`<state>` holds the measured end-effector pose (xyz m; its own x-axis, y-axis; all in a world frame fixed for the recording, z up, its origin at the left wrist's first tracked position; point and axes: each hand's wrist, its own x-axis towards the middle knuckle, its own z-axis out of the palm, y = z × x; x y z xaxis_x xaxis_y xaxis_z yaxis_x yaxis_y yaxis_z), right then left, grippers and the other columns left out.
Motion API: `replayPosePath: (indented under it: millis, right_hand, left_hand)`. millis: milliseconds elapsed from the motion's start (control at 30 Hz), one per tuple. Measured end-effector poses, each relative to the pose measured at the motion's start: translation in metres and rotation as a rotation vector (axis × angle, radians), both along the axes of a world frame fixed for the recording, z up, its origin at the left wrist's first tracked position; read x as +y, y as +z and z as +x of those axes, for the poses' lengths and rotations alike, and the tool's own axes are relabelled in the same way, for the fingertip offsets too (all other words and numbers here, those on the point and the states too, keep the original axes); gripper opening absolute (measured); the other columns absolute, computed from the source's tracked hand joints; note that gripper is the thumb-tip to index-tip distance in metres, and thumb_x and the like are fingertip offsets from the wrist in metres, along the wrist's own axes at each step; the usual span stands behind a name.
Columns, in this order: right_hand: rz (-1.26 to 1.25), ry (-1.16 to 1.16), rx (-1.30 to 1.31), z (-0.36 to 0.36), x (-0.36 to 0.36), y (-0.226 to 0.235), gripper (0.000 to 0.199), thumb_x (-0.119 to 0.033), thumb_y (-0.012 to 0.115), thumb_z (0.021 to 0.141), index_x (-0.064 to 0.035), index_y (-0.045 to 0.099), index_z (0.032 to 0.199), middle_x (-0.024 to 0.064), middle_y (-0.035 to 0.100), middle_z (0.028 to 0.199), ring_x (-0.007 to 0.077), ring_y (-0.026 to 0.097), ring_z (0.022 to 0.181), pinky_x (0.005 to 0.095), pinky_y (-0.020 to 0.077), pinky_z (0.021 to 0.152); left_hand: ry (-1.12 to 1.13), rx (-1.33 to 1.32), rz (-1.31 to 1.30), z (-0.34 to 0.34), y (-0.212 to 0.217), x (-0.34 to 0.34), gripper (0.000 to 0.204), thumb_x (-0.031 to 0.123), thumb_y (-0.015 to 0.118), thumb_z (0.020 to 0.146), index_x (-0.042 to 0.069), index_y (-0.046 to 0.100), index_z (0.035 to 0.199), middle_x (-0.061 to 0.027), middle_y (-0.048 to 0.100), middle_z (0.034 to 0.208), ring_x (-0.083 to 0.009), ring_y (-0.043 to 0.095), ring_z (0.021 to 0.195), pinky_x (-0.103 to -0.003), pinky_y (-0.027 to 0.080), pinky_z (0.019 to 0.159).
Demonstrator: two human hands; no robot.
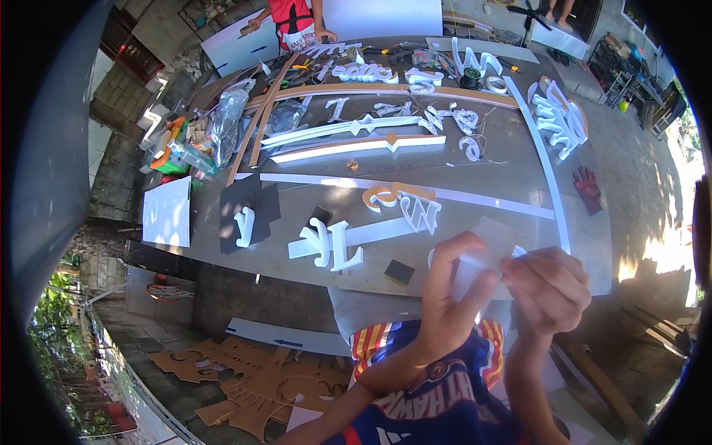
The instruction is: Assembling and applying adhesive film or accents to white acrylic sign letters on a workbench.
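Observation:
Above the near right edge of the table, my left hand (448, 300) curls its thumb and fingers around a white piece (467, 276), whose exact shape is blurred and partly covered. My right hand (550, 288) is closed in a pinch at the right side of that piece. A pale grey flat patch (495, 234) shows just beyond my fingertips; whether it is held or lies on the table I cannot tell. Left of my hands are a dark square pad (400, 271), white cut-out letters (345, 250) and a white-and-tan letter (420, 213).
The metal table (475, 167) carries long strips (545, 152), several more letters (560, 122), a wire spool (470, 78) and plastic bags (231, 122). A red glove (587, 189) lies at the right edge. Another person (291, 15) stands across the table. Brown cut-out sheets (274, 382) lie below left.

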<state>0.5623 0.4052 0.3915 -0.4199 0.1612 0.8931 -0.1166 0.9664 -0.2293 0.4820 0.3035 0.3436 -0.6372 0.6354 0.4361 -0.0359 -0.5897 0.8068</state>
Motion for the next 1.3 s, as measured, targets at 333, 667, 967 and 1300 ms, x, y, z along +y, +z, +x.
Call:
replayPosePath:
  millis: [333,667,967,1300]
  right_hand:
    - [-0.042,0.05,-0.016,-0.002,0.003,-0.005,0.025,-0.007,0.075,0.055,-0.0047,0.073,0.08,0.0014,0.062,0.069,0.0128,0.056,0.051,0.0237,0.04,0.043]
    - [-0.144,0.163,-0.054,-0.01,0.011,-0.009,0.025,-0.011,0.075,0.058,-0.002,0.073,0.082,0.0047,0.062,0.072,0.0151,0.059,0.054,0.0252,0.0445,0.044]
    - [-0.142,0.155,-0.031,-0.01,0.012,-0.015,0.023,-0.011,0.076,0.06,-0.0037,0.074,0.082,0.0042,0.063,0.073,0.0148,0.059,0.054,0.0246,0.0443,0.044]
    - [-0.143,0.116,-0.054,-0.009,0.011,-0.011,0.025,-0.009,0.076,0.057,-0.004,0.074,0.081,0.0029,0.061,0.07,0.0136,0.058,0.052,0.0242,0.0427,0.043]
  left_hand:
    - [-0.008,0.004,-0.093,-0.001,0.002,-0.002,0.03,0.013,0.054,0.094,0.005,0.04,0.119,-0.0042,0.046,0.109,-0.0098,0.045,0.094,-0.025,0.038,0.08]
    - [0.027,-0.087,-0.1,-0.005,0.005,-0.002,0.028,0.016,0.053,0.094,0.006,0.041,0.117,-0.0032,0.044,0.111,-0.0103,0.044,0.1,-0.025,0.036,0.085]
    - [0.002,-0.11,-0.085,-0.003,0.005,-0.001,0.029,0.017,0.054,0.094,0.006,0.041,0.117,-0.0035,0.044,0.112,-0.0104,0.044,0.099,-0.025,0.036,0.085]
    - [0.014,-0.128,-0.045,-0.003,0.005,0.003,0.027,0.005,0.054,0.093,0.003,0.04,0.116,-0.0052,0.05,0.09,-0.0042,0.043,0.057,-0.019,0.034,0.048]
